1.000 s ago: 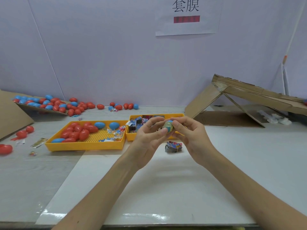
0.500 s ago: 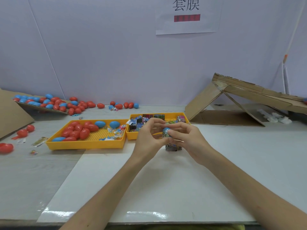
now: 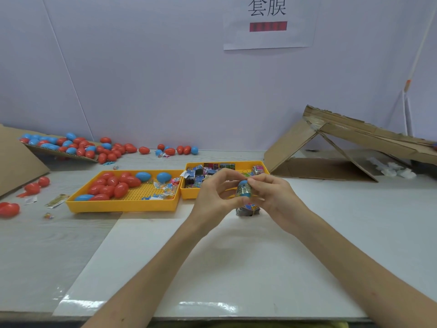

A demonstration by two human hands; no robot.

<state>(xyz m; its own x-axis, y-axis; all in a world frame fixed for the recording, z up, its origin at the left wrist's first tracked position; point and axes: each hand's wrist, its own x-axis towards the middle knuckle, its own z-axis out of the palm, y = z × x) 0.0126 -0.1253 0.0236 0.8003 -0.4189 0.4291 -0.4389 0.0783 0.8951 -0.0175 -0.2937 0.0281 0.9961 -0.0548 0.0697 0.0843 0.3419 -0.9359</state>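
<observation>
A blue plastic egg (image 3: 244,188) with a printed film sleeve around its lower part is held upright above the white board. My left hand (image 3: 216,197) pinches it from the left and my right hand (image 3: 272,197) pinches it from the right with curled fingers. Just below the hands a small pile of printed sleeves (image 3: 247,210) lies on the board. A yellow tray (image 3: 123,204) to the left holds red and blue eggs. A second yellow tray (image 3: 238,165) behind my hands holds several printed sleeves.
Many loose red and blue eggs (image 3: 111,150) lie along the back wall and on a tilted cardboard sheet (image 3: 59,151) at the left. A collapsed cardboard box (image 3: 343,147) stands at the back right. A white board (image 3: 212,268) covers the table front.
Both hands with the egg have dropped slightly and drawn closer together. The egg now stands more upright, with its blue top showing above the sleeve.
</observation>
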